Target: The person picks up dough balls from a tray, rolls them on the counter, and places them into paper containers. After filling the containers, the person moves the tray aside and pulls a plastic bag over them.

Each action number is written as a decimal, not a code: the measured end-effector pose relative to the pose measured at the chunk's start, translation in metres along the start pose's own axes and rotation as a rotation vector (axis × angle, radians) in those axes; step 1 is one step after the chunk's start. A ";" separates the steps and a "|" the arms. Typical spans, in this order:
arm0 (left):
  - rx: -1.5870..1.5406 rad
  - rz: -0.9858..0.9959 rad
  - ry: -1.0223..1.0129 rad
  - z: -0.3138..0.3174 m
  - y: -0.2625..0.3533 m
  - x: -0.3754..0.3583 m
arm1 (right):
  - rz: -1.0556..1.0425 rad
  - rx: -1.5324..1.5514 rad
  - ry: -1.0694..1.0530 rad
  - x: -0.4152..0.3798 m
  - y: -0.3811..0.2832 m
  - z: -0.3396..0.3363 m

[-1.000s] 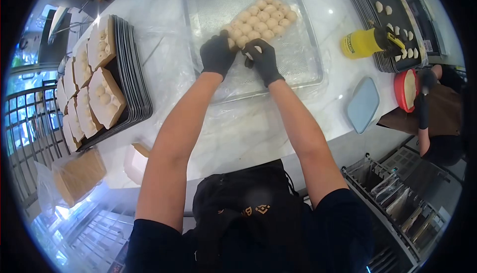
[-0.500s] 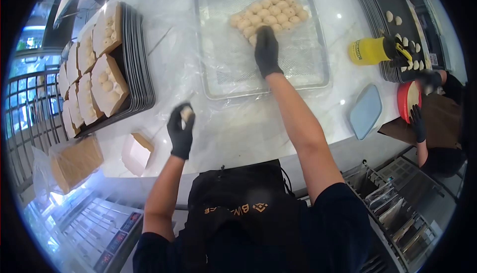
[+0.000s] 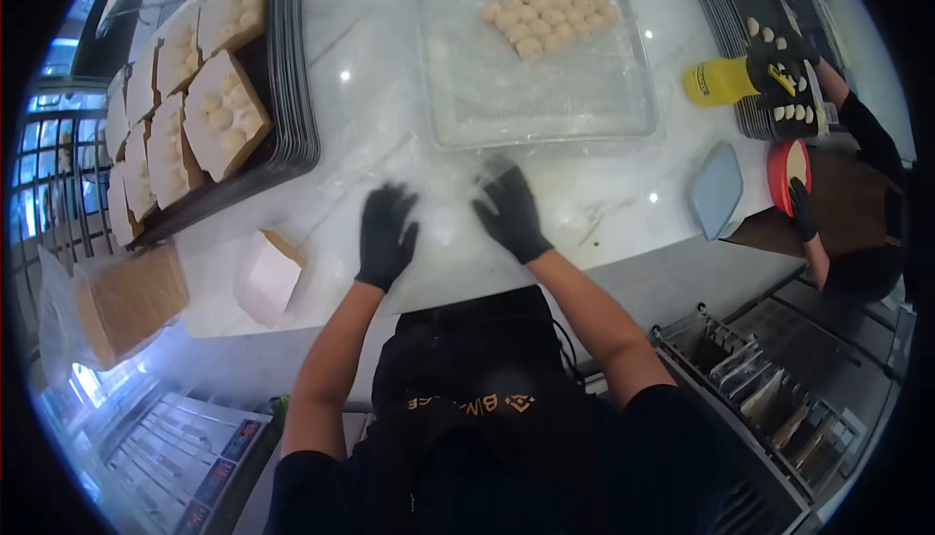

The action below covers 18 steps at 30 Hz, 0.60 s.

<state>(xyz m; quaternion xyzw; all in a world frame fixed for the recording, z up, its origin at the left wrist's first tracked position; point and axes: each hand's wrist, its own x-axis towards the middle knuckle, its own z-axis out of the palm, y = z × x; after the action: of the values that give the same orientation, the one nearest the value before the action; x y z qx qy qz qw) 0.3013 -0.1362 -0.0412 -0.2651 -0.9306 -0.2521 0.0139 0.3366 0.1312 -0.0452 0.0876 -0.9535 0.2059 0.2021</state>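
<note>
My left hand (image 3: 388,233), in a black glove, is over the white counter with its fingers spread and nothing visible in it. My right hand (image 3: 510,209), gloved the same way, is beside it with its fingers apart and blurred at the tips. Beyond the hands lies a clear plastic tray (image 3: 545,141). A tight cluster of pale dough balls (image 3: 550,17) sits towards its far side. To the left of my left hand stands a folded white paper box (image 3: 268,280) with brown inner walls.
Paper boxes of dough balls (image 3: 226,118) top a stack of black baking trays (image 3: 294,77) at left. A wrapped brown stack (image 3: 131,301) lies near the edge. Right are a yellow bottle (image 3: 719,82), a blue-grey lid (image 3: 717,191) and a co-worker's hand (image 3: 804,212) at a red bowl (image 3: 779,177).
My right hand has drawn back from the dough balls to the near counter. The dough ball that was in my left hand is gone from it. The view has shifted slightly.
</note>
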 end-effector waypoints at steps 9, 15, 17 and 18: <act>0.196 0.053 0.046 -0.027 -0.042 -0.052 | 0.195 0.043 -0.109 -0.038 0.035 0.002; -0.362 0.211 -0.092 0.000 -0.003 -0.065 | 0.131 0.304 -0.060 -0.058 -0.039 0.016; -0.282 0.020 -0.191 0.000 -0.029 -0.114 | 0.171 0.400 -0.115 -0.075 -0.023 0.005; -0.283 0.026 -0.188 -0.012 -0.035 -0.103 | 0.155 0.276 -0.093 -0.068 -0.009 -0.002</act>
<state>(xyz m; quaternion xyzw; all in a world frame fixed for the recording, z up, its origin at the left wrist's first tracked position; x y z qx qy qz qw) 0.3709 -0.2180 -0.0636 -0.2990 -0.8794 -0.3546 -0.1076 0.4009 0.1300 -0.0688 0.0499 -0.9284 0.3455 0.1271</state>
